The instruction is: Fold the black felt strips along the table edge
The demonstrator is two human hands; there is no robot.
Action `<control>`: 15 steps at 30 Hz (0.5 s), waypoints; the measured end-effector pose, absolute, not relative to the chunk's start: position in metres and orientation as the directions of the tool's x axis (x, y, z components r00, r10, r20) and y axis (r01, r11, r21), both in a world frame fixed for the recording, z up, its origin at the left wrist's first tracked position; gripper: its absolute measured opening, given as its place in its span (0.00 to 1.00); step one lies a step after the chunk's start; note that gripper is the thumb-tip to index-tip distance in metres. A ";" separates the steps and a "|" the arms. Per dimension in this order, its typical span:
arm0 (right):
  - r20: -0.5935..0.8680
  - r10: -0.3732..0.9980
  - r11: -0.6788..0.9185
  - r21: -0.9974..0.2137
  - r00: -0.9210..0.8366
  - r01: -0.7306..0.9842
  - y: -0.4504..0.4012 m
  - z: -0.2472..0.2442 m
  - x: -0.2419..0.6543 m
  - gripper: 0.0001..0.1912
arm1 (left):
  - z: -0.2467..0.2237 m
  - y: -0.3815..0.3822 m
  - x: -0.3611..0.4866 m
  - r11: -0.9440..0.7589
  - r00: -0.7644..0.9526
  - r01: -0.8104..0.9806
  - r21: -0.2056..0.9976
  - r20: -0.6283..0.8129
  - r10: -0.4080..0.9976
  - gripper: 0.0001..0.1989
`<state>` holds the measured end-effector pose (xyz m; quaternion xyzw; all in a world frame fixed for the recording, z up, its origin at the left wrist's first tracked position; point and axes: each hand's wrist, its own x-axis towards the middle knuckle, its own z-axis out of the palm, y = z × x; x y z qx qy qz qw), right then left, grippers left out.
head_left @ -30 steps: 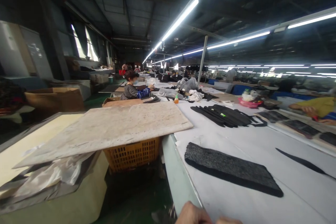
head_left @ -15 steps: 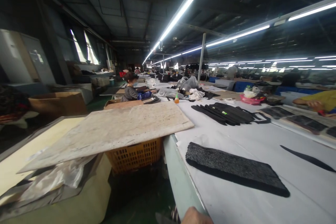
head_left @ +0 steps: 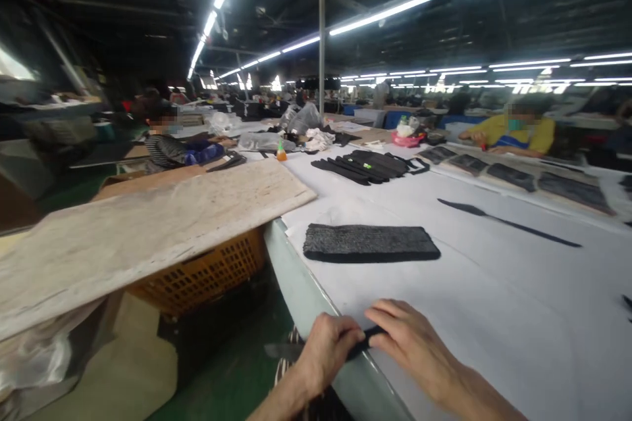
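At the near edge of the white-topped table [head_left: 498, 316], my left hand [head_left: 328, 345] is closed on a narrow black fabric strip [head_left: 364, 341]. My right hand [head_left: 407, 335] pinches the same strip just to the right, its fingers over the tabletop. A flat grey, blade-like piece [head_left: 281, 350] sticks out to the left of my left hand; what it belongs to is hidden. Beyond both hands lies a stack of dark grey ribbed fabric [head_left: 370, 242]. Farther right rests a long thin black strip [head_left: 508, 220].
Black fabric pieces [head_left: 365, 166] lie fanned out farther back, near an orange bottle [head_left: 281, 152]. A pale board [head_left: 162, 217] covers a yellow crate [head_left: 207, 270] on the left. One person in yellow [head_left: 538, 135] sits across the table; another in stripes [head_left: 165, 150] is at left.
The view has turned right and down. Both my hands are now in sight with the black strip; before, only part of one hand showed at the table edge.
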<state>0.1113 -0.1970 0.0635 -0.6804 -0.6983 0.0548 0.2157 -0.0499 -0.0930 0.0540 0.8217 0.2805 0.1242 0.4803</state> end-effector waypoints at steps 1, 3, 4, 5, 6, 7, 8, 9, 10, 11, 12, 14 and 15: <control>0.157 0.988 0.055 -0.402 0.010 0.914 -0.191 0.067 0.105 0.07 | 0.056 -0.094 -0.048 -0.381 0.818 0.331 0.864 -0.060 0.573 0.14; 0.059 0.998 0.017 -0.490 0.015 0.871 -0.185 0.069 0.101 0.11 | 0.057 -0.093 -0.047 -0.373 0.824 0.320 0.871 -0.062 0.563 0.15; 0.035 0.999 0.005 -0.529 0.017 0.849 -0.184 0.069 0.102 0.14 | 0.057 -0.092 -0.047 -0.370 0.827 0.319 0.873 -0.066 0.558 0.16; 0.027 0.999 -0.003 -0.556 0.022 0.831 -0.184 0.068 0.104 0.15 | 0.056 -0.090 -0.047 -0.368 0.832 0.319 0.873 -0.073 0.549 0.16; 0.029 0.999 -0.008 -0.571 0.030 0.821 -0.185 0.067 0.107 0.15 | 0.054 -0.087 -0.048 -0.365 0.841 0.319 0.875 -0.085 0.534 0.16; 0.036 0.999 -0.009 -0.577 0.037 0.817 -0.186 0.067 0.110 0.15 | 0.053 -0.084 -0.049 -0.358 0.851 0.320 0.877 -0.100 0.515 0.16; 0.040 0.998 -0.011 -0.577 0.041 0.817 -0.188 0.068 0.114 0.15 | 0.051 -0.081 -0.049 -0.346 0.861 0.321 0.881 -0.119 0.495 0.16; 0.040 0.998 -0.016 -0.575 0.048 0.818 -0.189 0.069 0.118 0.15 | 0.050 -0.077 -0.050 -0.329 0.868 0.326 0.887 -0.142 0.476 0.16; 0.034 0.998 -0.027 -0.573 0.056 0.819 -0.191 0.071 0.123 0.15 | 0.049 -0.074 -0.051 -0.305 0.872 0.333 0.892 -0.168 0.460 0.16; 0.024 0.997 -0.042 -0.574 0.068 0.818 -0.193 0.074 0.128 0.14 | 0.048 -0.070 -0.052 -0.276 0.873 0.339 0.899 -0.191 0.449 0.16; 0.013 0.997 -0.059 -0.576 0.082 0.815 -0.195 0.077 0.134 0.14 | 0.048 -0.067 -0.054 -0.245 0.872 0.344 0.906 -0.213 0.440 0.16; -0.010 0.993 -0.103 -0.584 0.120 0.805 -0.200 0.082 0.146 0.14 | 0.048 -0.061 -0.057 -0.186 0.870 0.352 0.917 -0.247 0.426 0.16; -0.021 0.990 -0.125 -0.588 0.140 0.799 -0.202 0.084 0.153 0.15 | 0.048 -0.059 -0.058 -0.166 0.870 0.353 0.921 -0.257 0.420 0.16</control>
